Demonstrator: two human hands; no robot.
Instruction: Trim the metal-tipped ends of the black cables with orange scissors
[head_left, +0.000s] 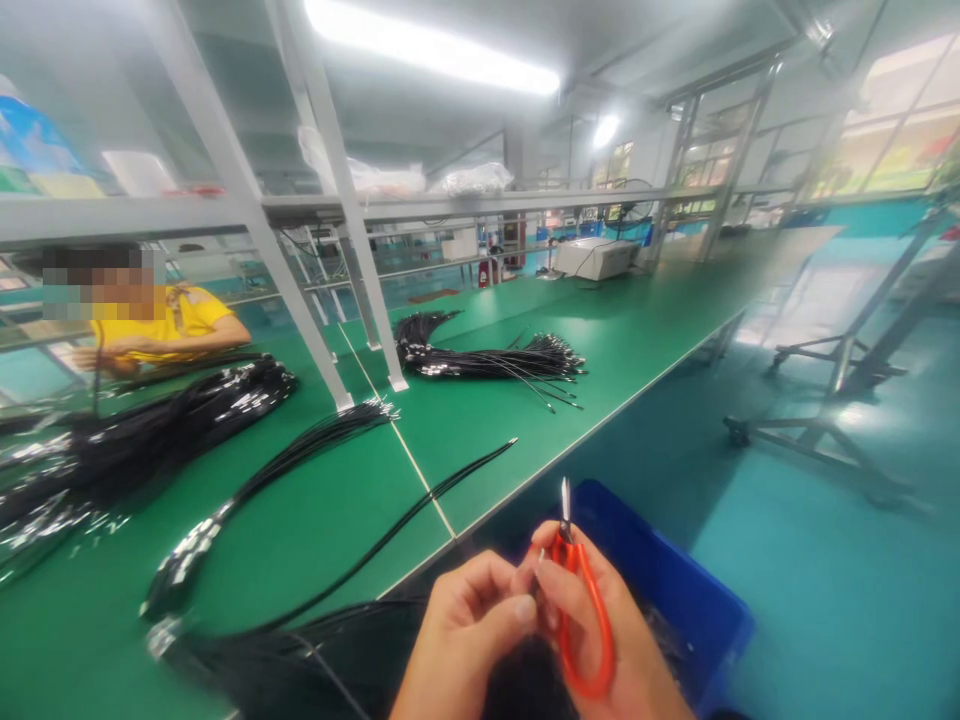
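Observation:
At the lower middle, my left hand [476,620] pinches the end of a dark cable, its fingertips meeting those of my right hand [600,610]. Red-handled scissors [596,660] rest in my right hand, blades pointing up and away. The thumb and finger of that hand also touch the small piece at the cable end. A bundle of black cables [300,650] lies along the table's near edge, left of my hands. One thin black cable pair [420,505] curves across the green table [480,500].
A blue bin [660,560] stands below, right of my hands. More black cable bundles lie at the left [150,430], centre [480,362] and along the table [300,450]. Metal shelf posts [371,260] rise from the tabletop. A person in yellow [172,320] sits across at the left.

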